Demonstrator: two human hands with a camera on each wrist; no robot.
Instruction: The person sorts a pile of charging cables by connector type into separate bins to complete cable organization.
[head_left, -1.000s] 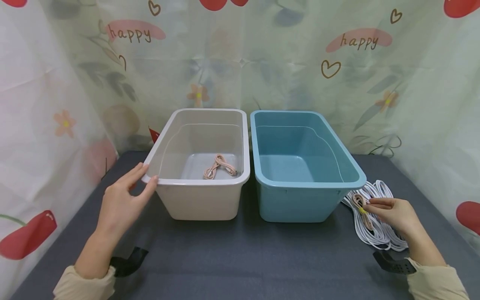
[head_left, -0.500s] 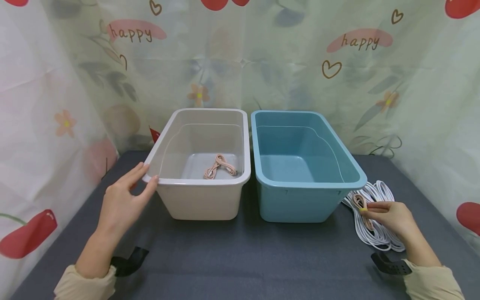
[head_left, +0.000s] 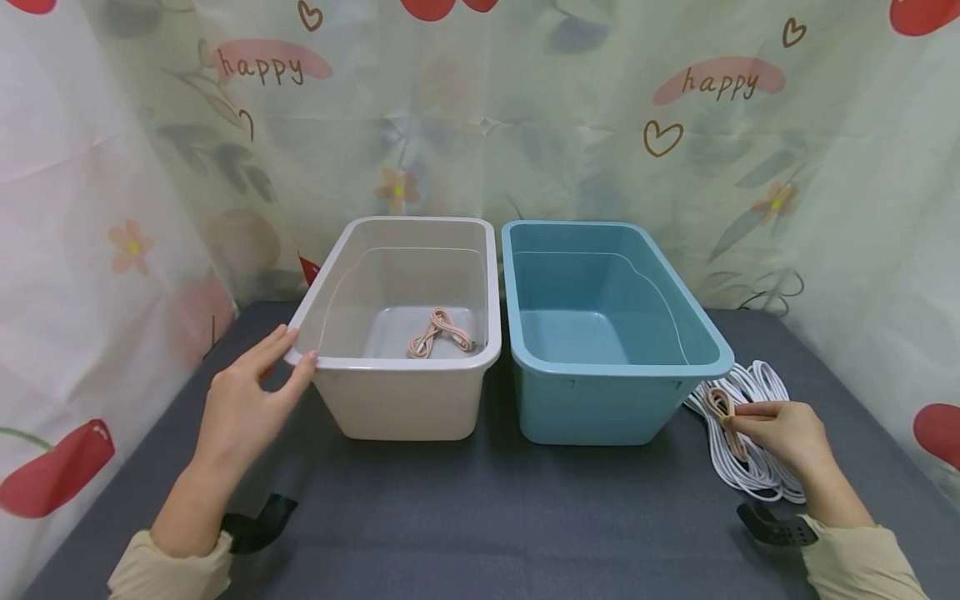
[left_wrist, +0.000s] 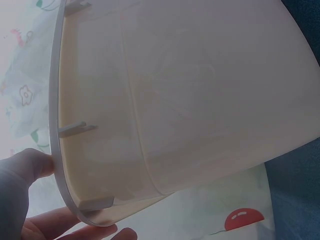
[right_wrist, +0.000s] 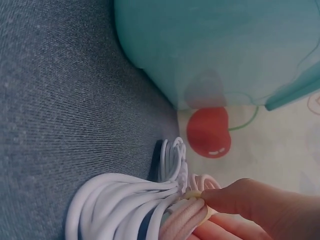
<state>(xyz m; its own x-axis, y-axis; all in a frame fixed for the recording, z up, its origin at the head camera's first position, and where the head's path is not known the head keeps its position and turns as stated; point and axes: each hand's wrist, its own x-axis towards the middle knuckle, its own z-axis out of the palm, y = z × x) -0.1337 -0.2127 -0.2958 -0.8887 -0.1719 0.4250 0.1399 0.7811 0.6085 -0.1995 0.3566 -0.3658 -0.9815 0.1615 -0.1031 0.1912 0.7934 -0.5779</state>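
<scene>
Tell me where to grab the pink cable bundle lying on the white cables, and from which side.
Probably at its yellow band, from above and from the right. The pink cable bundle lies on top of the white cables, close to the blue bin on its left, so that side is crowded. The band gathers the loops, and the right hand already pinches there.

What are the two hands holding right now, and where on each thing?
The right hand pinches a coiled pink cable at its yellow tie, over the white cables. The left hand touches the beige bin at its near-left rim corner.
</scene>
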